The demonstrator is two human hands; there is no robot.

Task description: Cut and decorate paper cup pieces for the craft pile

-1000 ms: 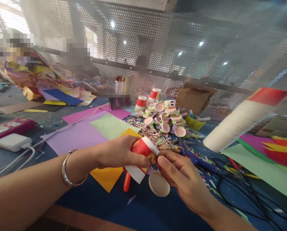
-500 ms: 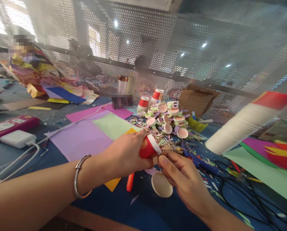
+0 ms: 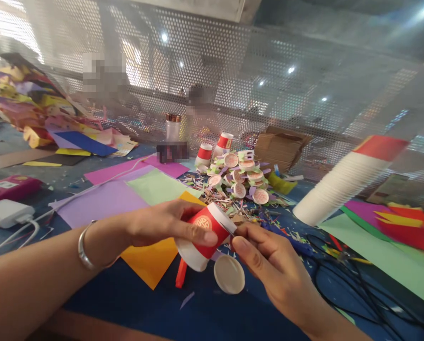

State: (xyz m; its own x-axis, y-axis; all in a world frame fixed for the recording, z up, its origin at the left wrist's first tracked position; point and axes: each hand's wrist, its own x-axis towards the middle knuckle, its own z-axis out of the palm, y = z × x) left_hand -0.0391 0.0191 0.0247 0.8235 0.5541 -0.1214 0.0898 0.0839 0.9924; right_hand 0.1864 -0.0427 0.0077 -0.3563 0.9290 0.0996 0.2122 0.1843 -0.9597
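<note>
My left hand (image 3: 172, 225) is wrapped round a red and white paper cup (image 3: 206, 232), which lies tilted with a gold emblem facing up. At the cup's right end, the fingers of my right hand (image 3: 254, 251) pinch its white edge, where a cut or loose strip seems to show; the fingertips partly hide it. Just below the hands, a round white paper piece (image 3: 229, 274) rests on the blue table. Left of it lie a red-orange marker-like stick (image 3: 181, 272) and an orange sheet (image 3: 153, 265), partly under my left hand.
Behind the hands stand a pile of decorated cup pieces (image 3: 238, 175) and two red-white cups (image 3: 204, 154). A tall leaning cup stack (image 3: 339, 184) is at right, near black cables (image 3: 318, 279) and coloured paper. A white charger (image 3: 7, 213) and purple paper (image 3: 101, 203) lie left.
My left hand has shifted left and turned the cup, so more of its red side and white end shows. My right hand stays at the cup's edge. The view has moved slightly.
</note>
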